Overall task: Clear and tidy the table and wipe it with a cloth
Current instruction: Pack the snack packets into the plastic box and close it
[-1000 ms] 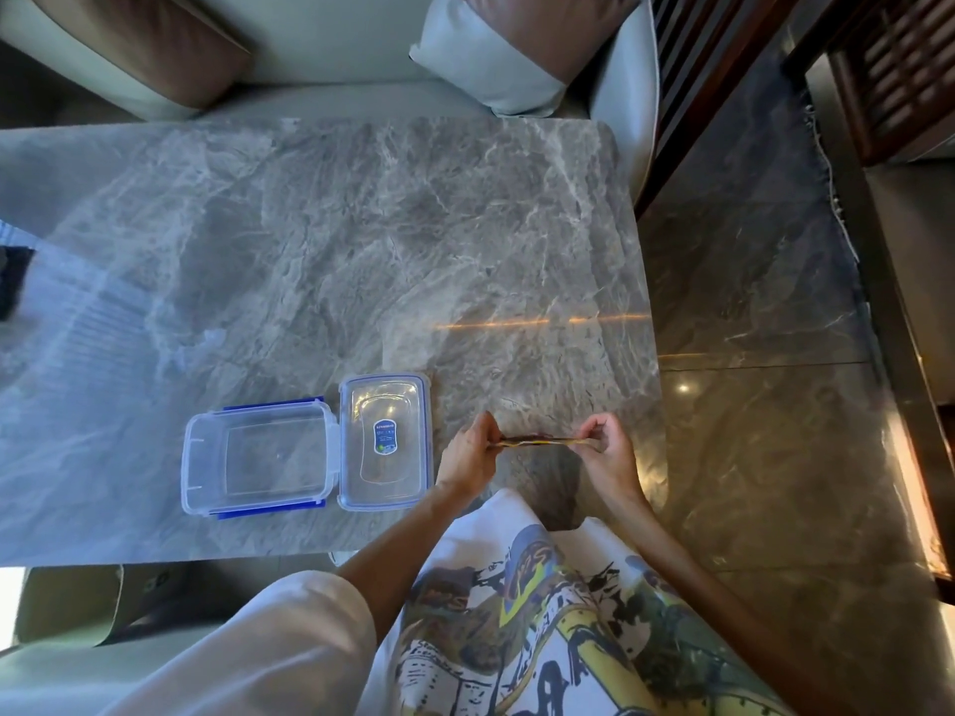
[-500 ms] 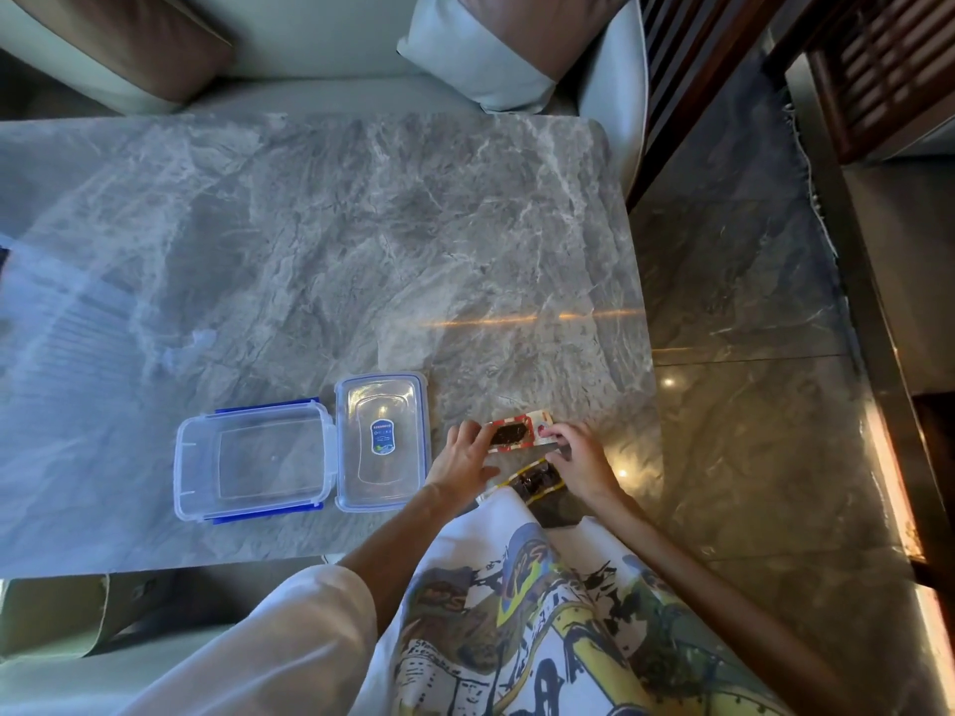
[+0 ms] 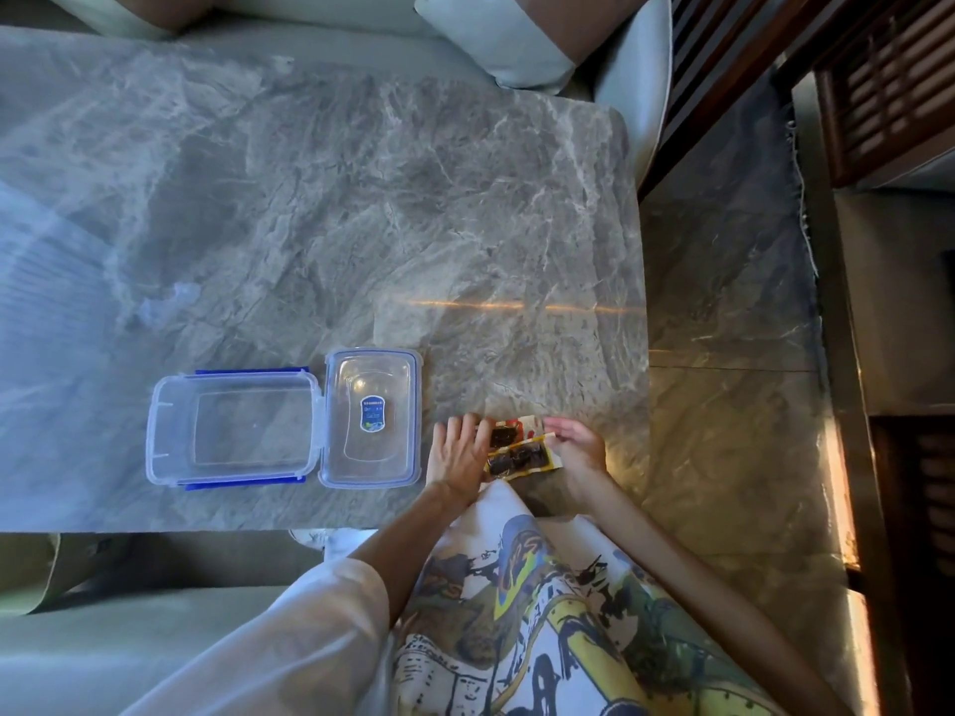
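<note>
Table (image 3: 362, 198): grey veined marble. It fills most of the view, just as it did half a second ago.
Box (image 3: 235, 428): clear plastic with blue clips, open and empty, near the near edge of the table. It sits where it was before.
Lid (image 3: 372, 457): clear, with a small blue sticker. It lies flat, touching the right side of the box, and has not moved.
Left hand (image 3: 457, 454): back up, just right of the lid. The fingers are straight and close together, pointing away over the marble, and the thumb side touches the left ends of both packets.
Right hand (image 3: 579, 447): fingers curved, pinching the right ends of the packets against the thumb.
Yellow-edged packet (image 3: 522, 459): dark contents. Half a second ago it hung below the other packet, close to the shirt. Now it is raised level between the two hands and overlaps the near edge of the other packet.
Red-and-white packet (image 3: 509, 431): on the far side, partly covered, spanning from the left thumb to the right fingertips at the near right corner of the table.
</note>
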Tool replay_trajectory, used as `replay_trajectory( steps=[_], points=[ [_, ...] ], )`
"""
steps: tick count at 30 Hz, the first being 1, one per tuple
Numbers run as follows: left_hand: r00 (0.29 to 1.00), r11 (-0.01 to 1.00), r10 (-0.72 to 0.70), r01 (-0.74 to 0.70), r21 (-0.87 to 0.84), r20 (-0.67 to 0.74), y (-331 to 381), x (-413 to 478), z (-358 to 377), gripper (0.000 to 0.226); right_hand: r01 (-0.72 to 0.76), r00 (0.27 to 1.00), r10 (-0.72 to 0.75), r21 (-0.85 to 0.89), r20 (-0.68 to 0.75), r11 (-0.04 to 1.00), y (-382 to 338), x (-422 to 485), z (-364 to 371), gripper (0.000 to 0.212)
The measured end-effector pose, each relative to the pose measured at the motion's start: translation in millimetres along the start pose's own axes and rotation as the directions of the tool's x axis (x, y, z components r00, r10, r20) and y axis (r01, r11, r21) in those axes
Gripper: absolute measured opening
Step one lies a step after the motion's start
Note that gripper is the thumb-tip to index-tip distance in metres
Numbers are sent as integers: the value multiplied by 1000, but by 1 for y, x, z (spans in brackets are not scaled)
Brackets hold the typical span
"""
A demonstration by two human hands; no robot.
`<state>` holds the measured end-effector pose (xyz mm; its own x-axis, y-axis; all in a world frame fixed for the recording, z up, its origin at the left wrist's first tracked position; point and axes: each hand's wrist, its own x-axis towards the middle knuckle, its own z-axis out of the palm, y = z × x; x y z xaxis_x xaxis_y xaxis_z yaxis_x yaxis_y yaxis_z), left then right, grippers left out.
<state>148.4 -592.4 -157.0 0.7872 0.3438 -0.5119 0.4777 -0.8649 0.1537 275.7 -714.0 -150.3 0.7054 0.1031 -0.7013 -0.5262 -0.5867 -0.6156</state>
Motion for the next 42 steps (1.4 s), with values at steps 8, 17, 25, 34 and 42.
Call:
replay_trajectory(
  steps=[8, 17, 25, 34, 42],
  points=[
    [998, 997, 64, -64, -43, -5, -4, 3, 5, 65, -35, 977, 11, 114, 213, 993, -8, -4, -1, 25],
    [988, 982, -114, 128, -142, 103, -1, 0, 7, 49, -6, 1000, 7, -124, 7, 992, -6, 0, 6, 25],
    [946, 733, -140, 297, -612, 291, -25, 5, -21, 29, 118, 946, -35, -241, 322, 963, -19, 1, -1, 32],
    [959, -134, -73, 263, -955, 274, -85, -61, -69, 39, -20, 821, -34, 88, 569, 996, -82, -31, 59, 17],
    [939, -381, -263, 110, -918, 222, -193, -124, -84, 40, 52, 858, -116, 139, 500, 989, -118, -108, 178, 7]
  ],
)
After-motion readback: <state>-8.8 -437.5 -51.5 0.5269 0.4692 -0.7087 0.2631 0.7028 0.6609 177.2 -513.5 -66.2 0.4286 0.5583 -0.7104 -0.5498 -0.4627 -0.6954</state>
